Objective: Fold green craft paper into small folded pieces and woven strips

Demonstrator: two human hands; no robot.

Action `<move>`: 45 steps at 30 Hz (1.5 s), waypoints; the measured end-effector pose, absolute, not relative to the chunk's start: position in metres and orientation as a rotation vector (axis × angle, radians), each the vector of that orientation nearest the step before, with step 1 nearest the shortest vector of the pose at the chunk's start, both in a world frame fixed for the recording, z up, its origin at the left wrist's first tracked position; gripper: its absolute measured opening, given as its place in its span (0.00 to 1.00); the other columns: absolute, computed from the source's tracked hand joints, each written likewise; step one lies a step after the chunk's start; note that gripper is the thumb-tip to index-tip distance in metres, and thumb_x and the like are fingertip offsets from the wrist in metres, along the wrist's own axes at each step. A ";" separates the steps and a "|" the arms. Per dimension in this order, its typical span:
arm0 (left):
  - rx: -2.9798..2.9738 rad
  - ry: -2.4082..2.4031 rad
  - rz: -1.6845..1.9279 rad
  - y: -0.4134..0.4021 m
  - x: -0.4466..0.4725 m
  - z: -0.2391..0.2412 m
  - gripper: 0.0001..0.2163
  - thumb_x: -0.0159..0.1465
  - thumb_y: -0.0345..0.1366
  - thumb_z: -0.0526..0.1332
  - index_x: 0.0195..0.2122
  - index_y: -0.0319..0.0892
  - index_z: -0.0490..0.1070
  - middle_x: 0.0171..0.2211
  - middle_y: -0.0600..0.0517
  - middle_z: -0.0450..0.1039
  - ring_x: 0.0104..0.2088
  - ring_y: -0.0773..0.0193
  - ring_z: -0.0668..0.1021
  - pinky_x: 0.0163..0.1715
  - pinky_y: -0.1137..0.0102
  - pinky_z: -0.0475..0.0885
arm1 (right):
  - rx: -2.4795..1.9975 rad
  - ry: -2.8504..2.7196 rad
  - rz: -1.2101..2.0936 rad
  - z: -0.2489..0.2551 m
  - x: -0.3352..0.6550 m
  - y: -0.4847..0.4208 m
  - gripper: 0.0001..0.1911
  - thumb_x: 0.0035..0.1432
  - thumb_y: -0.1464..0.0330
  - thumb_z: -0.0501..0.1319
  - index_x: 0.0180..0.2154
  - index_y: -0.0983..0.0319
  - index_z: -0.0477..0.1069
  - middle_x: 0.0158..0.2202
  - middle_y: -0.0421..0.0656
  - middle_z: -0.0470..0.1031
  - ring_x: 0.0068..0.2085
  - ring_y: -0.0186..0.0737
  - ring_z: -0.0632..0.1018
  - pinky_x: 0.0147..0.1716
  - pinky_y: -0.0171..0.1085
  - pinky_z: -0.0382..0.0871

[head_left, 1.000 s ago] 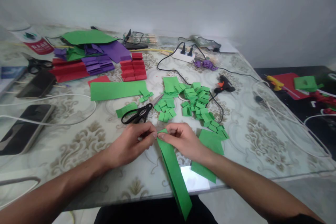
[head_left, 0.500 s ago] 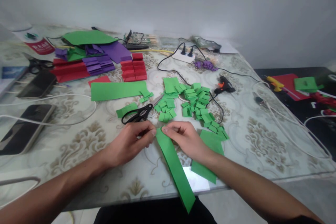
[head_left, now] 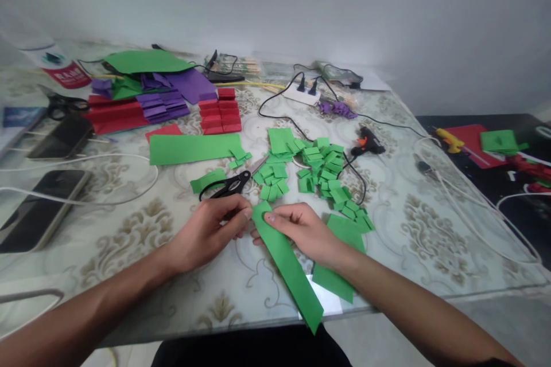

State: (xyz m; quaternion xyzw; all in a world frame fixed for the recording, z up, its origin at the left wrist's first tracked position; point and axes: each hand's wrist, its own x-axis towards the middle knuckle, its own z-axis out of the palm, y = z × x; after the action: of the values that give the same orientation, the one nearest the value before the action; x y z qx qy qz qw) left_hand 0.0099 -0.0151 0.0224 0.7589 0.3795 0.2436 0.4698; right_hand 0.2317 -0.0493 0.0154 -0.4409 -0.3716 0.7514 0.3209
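Observation:
A long green paper strip slants from my fingers down toward the table's front edge. My right hand grips it near its upper end, thumb on top and fingers beneath. At the strip's upper left edge, my left hand is closed in a pinch, thumb against forefinger. Just beyond my left hand lie black-handled scissors. Small folded green paper pieces are heaped past both hands. Partly under my right wrist is a wider green paper sheet.
Two phones lie at the left with a white cable. Red folded paper and purple paper are farther back. A black glue gun rests right of the green pieces, near a white power strip.
My right thumb has slid slightly down the strip, and its upper end shows more. The strip's lower end has risen a little. My left hand has shifted slightly left.

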 end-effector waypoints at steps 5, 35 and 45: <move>1.864 0.951 0.574 -0.013 0.010 0.023 0.13 0.74 0.36 0.56 0.32 0.41 0.71 0.24 0.56 0.73 0.26 0.68 0.75 0.27 0.75 0.68 | -1.213 -0.980 1.949 0.012 0.232 -0.048 0.23 0.54 0.48 0.74 0.32 0.64 0.81 0.28 0.45 0.84 0.32 0.41 0.85 0.33 0.37 0.77; 1.651 1.015 0.545 -0.010 0.010 0.020 0.11 0.69 0.37 0.58 0.30 0.41 0.72 0.21 0.56 0.72 0.23 0.68 0.74 0.26 0.75 0.69 | -1.101 -0.945 2.103 0.007 0.234 -0.047 0.24 0.60 0.49 0.71 0.39 0.66 0.83 0.35 0.48 0.86 0.28 0.33 0.81 0.29 0.31 0.76; 1.605 0.978 0.555 -0.008 0.011 0.024 0.11 0.69 0.38 0.59 0.30 0.40 0.72 0.22 0.56 0.72 0.23 0.69 0.74 0.26 0.75 0.68 | -1.077 -0.740 2.198 0.004 0.238 -0.046 0.23 0.64 0.51 0.68 0.43 0.66 0.83 0.34 0.46 0.83 0.28 0.32 0.78 0.29 0.32 0.75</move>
State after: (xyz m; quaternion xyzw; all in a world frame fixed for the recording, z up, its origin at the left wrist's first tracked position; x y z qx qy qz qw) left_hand 0.0113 -0.0085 0.0239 0.6800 0.4146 0.2352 0.5571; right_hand 0.2375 -0.0463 0.0045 -0.4031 -0.2772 0.8232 0.2880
